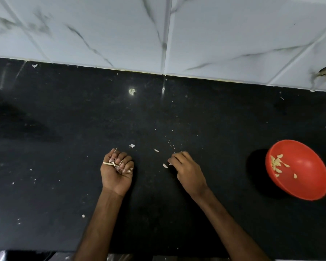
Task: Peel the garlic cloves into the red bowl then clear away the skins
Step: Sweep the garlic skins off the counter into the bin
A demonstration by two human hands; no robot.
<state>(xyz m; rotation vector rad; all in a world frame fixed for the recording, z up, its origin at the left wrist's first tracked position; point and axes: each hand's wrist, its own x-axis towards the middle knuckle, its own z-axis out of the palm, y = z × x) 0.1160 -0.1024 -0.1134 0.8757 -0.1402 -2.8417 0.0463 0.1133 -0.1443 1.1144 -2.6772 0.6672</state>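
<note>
Clutching skins [119, 165] — left hand [117, 174], red bowl [309, 178] aside

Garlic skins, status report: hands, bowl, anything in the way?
Left hand grips a bunch of skins. Right hand at a scrap on the counter, grip unclear. Red bowl holds peeled cloves, off right. Nothing blocking.

I see the round red plastic bowl [309, 183] at right, holding pale peeled garlic cloves [276, 163]; papery white skins [165, 165] litter the counter [64, 147].
</note>
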